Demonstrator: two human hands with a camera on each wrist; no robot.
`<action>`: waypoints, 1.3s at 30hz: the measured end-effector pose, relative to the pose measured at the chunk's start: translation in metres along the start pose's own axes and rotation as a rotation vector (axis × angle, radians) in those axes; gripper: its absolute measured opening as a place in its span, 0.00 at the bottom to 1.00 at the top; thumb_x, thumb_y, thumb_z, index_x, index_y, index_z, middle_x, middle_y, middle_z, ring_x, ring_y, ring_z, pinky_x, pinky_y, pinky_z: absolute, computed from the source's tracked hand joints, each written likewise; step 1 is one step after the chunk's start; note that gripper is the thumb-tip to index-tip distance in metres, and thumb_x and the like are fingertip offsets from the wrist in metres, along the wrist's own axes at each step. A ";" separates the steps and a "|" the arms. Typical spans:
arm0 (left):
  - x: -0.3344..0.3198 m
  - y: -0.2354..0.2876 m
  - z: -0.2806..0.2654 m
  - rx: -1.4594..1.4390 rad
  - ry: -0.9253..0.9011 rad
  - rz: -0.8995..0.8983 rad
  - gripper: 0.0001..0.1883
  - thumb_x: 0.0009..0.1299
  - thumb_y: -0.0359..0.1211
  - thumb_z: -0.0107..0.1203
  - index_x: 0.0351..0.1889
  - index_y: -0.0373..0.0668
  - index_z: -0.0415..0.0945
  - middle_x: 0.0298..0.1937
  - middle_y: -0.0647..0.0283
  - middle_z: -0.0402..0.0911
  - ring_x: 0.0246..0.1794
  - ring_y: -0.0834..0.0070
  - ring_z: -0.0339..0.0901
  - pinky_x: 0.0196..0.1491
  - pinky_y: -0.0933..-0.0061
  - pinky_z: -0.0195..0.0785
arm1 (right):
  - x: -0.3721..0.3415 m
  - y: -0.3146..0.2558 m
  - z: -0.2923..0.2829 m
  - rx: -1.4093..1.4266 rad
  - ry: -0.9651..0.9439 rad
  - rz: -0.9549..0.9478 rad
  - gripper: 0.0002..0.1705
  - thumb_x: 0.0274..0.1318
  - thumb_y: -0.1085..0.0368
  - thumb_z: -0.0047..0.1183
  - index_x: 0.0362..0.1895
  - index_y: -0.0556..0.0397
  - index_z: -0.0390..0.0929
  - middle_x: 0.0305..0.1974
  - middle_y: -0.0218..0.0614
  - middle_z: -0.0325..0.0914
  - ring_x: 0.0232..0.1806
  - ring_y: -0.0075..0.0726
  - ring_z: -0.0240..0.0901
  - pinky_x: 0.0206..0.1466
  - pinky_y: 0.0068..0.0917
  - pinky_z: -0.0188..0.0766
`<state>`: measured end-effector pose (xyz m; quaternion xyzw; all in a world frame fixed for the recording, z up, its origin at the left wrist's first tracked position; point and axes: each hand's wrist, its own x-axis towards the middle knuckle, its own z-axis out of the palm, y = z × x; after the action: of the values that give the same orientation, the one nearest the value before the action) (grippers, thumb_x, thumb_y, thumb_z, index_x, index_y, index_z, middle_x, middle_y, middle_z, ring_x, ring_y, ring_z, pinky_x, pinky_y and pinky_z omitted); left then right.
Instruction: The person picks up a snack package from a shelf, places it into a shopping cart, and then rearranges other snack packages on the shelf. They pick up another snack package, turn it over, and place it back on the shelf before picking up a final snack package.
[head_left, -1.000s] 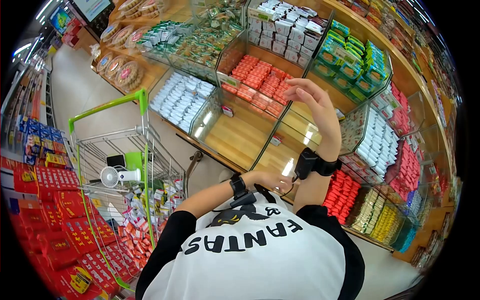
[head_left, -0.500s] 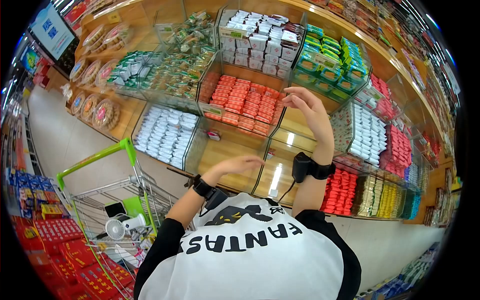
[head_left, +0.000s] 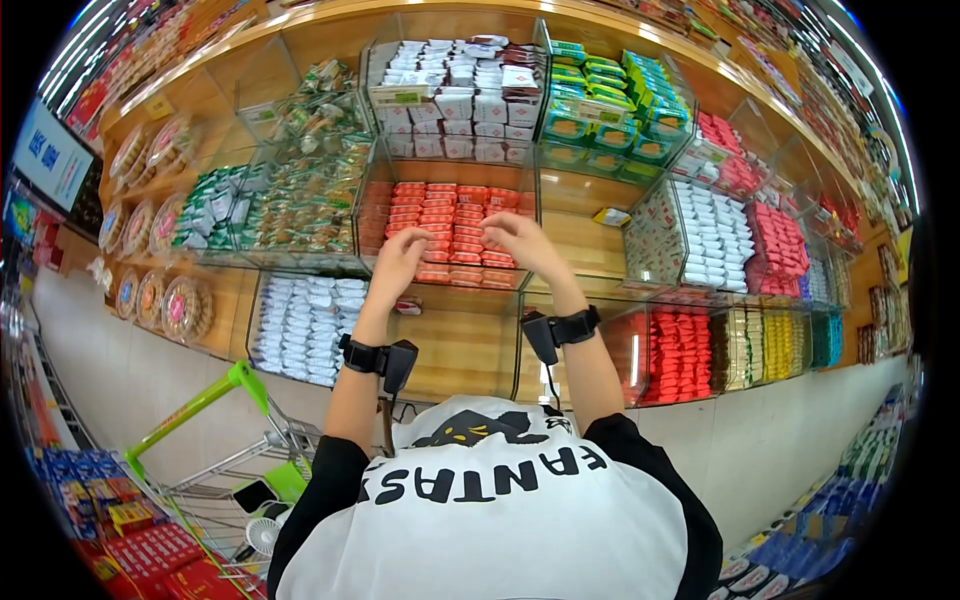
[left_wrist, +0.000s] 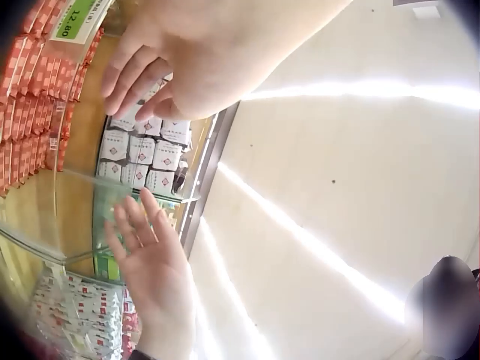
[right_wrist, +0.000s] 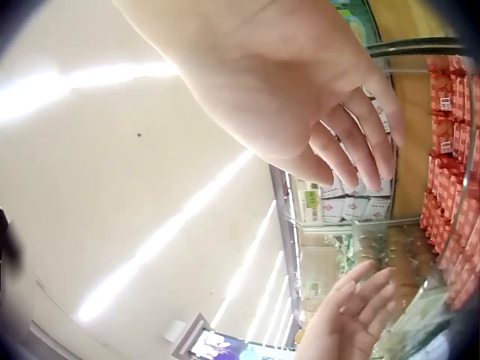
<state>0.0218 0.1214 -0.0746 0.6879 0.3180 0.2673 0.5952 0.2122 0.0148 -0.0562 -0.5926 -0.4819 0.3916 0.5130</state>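
Observation:
Small red-and-white snack packets [head_left: 460,215] lie in rows inside a clear-walled bin in the head view. My left hand [head_left: 398,262] hovers over the left part of these rows, fingers loosely bent. Opposite it, my right hand [head_left: 522,243] hangs over the right part, palm turned inward. Nothing shows in either hand. In the left wrist view, the left palm [left_wrist: 195,56] faces the right hand [left_wrist: 157,281] across a gap. The right wrist view has the right palm [right_wrist: 277,90] large at the top and the left hand [right_wrist: 345,322] below.
White packets [head_left: 460,110] fill the bin behind, beside green packets [head_left: 610,120]. More bins hold white packets [head_left: 310,320] at left and red ones [head_left: 680,350] at right. Glass dividers separate them. A green-handled shopping cart [head_left: 190,410] stands at lower left.
The left hand has risen forward from near the shirt to the red packets. My right hand has come leftward, closer to it. The shelves have shifted left and the cart lower in the head view.

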 end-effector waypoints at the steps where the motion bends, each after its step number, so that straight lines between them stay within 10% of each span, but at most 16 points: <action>1: 0.005 0.002 -0.001 0.017 0.014 -0.046 0.08 0.63 0.28 0.41 0.36 0.35 0.70 0.29 0.63 0.74 0.26 0.81 0.71 0.28 0.80 0.65 | 0.002 0.007 0.003 0.000 0.015 0.002 0.11 0.51 0.68 0.43 0.37 0.60 0.71 0.33 0.34 0.73 0.34 0.24 0.70 0.38 0.21 0.66; 14: 0.061 -0.062 -0.009 0.832 -0.003 -0.128 0.10 0.58 0.36 0.47 0.34 0.41 0.73 0.27 0.57 0.76 0.30 0.61 0.73 0.33 0.66 0.66 | 0.052 0.079 0.045 -0.252 -0.066 0.136 0.12 0.50 0.66 0.44 0.36 0.60 0.72 0.30 0.37 0.74 0.33 0.28 0.71 0.37 0.24 0.67; 19: 0.054 -0.046 -0.002 0.892 0.029 -0.116 0.12 0.58 0.40 0.45 0.34 0.45 0.73 0.29 0.55 0.76 0.32 0.58 0.74 0.35 0.60 0.66 | 0.058 0.085 0.056 -0.542 -0.180 0.202 0.15 0.46 0.57 0.46 0.32 0.56 0.73 0.32 0.43 0.74 0.37 0.46 0.69 0.39 0.37 0.65; 39: 0.053 -0.044 0.002 0.943 0.047 -0.099 0.12 0.59 0.40 0.45 0.32 0.43 0.72 0.26 0.56 0.76 0.28 0.59 0.74 0.32 0.61 0.66 | 0.082 0.115 0.062 -0.657 -0.581 0.422 0.21 0.44 0.61 0.49 0.45 0.54 0.69 0.42 0.42 0.71 0.42 0.44 0.67 0.42 0.38 0.64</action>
<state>0.0528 0.1647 -0.1193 0.8608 0.4507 0.0805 0.2225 0.1908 0.1074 -0.1775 -0.6740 -0.5727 0.4637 0.0524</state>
